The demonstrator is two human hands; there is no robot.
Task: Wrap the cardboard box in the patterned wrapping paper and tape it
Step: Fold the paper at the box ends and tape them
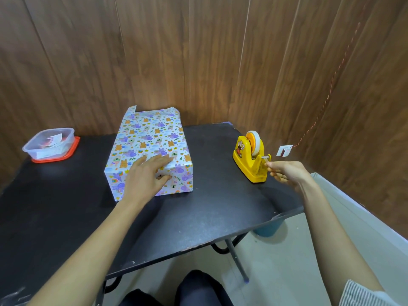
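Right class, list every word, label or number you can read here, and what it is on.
None can be read.
Tape dispenser: cartoon sticker, any lettering too blurred.
Plastic container: paper scraps inside, print too small.
Wrapping paper: pictures only, no words legible.

The cardboard box lies wholly hidden under the wrapping paper (150, 140); my left hand (146, 175) covers the near fold. The tape strip (265, 159) pinched by my right hand (284, 172) is too small to trace. Container (49, 144) contents: blurred. The table (209, 206) edge hides most of a blue bin (268, 228).

A plain room: wood-panelled walls (198, 51), folding table (66, 206).
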